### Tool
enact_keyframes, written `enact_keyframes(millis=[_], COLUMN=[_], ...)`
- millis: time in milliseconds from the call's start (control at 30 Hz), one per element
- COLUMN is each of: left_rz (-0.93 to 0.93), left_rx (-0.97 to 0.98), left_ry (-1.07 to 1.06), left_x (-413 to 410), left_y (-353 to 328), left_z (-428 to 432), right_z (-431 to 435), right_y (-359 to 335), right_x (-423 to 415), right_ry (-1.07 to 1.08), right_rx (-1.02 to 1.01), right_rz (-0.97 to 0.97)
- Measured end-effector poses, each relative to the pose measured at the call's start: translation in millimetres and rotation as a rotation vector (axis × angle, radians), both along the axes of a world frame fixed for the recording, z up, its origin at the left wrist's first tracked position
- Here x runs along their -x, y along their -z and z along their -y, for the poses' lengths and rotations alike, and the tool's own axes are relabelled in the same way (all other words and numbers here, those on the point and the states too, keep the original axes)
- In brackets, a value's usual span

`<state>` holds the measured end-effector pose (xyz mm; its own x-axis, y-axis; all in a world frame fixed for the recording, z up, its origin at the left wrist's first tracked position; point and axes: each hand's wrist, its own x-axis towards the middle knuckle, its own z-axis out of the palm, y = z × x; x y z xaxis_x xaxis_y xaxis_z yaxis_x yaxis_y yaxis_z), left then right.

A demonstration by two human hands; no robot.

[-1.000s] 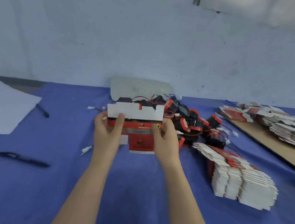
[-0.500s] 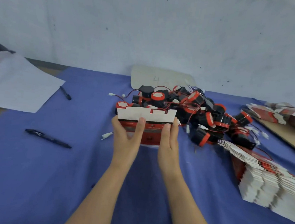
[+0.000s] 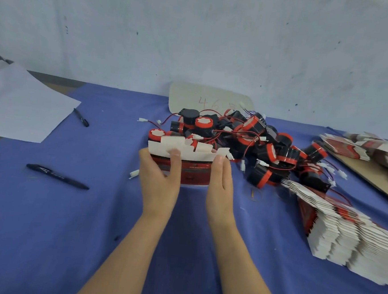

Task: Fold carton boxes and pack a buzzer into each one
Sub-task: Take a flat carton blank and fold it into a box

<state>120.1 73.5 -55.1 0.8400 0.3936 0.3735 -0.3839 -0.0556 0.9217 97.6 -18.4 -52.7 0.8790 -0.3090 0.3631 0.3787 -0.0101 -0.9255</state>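
Carton [image 3: 193, 170] is sitting between the two hands I am watching. A blue cloth [image 3: 65, 229] is covering the table under it, and a pale, scuffed wall [image 3: 197, 31] is closing off the far side. Out to the left of the hands a white sheet [image 3: 22, 107] is overlapping the cloth's edge. One pen [image 3: 81, 117] is lying just beside that sheet, and a second pen [image 3: 57, 176] is lying nearer, left of the left hand [image 3: 160, 181]. To the right of the right hand [image 3: 221, 188] a stack [image 3: 348, 233] of flat cartons is leaning over on the cloth. Further right, loose cartons [image 3: 350, 147] are spreading across a brown board [image 3: 371, 181]. Beyond the fingertips a card [image 3: 206, 99] with handwritten digits is leaning against the wall.

Both forearms are reaching forward side by side. The left hand is gripping the carton's left end, thumb lying across the red front and fingers going round behind. The right hand is holding the right end with its thumb up against the front; I am not seeing its fingers clearly behind the carton.

The carton is standing upright, red face toward me, its white notched flap rising above both thumbs. I cannot tell whether its lower edge is touching the cloth. Buzzers [image 3: 246, 141] are lying in a tangled red and black heap with thin wires just behind the carton, spreading off beyond the right hand.
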Motion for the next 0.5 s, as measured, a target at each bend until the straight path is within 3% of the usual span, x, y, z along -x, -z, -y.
enact_keyframes(millis=[233, 367, 500], left_rz=[0.054, 0.003, -0.041], left_rx=[-0.078, 0.148, 0.296], left_ry=[0.339, 0.421, 0.519], left_x=[9, 8, 11], left_y=[3, -5, -13], left_z=[12, 9, 7], right_z=[0, 6, 12], right_y=[2, -2, -8], right_x=[-2, -1, 3], right_ry=[0.032, 0.022, -0.12], right_rx=[0.05, 0.018, -0.058], right_rz=[0.021, 0.01, -0.039])
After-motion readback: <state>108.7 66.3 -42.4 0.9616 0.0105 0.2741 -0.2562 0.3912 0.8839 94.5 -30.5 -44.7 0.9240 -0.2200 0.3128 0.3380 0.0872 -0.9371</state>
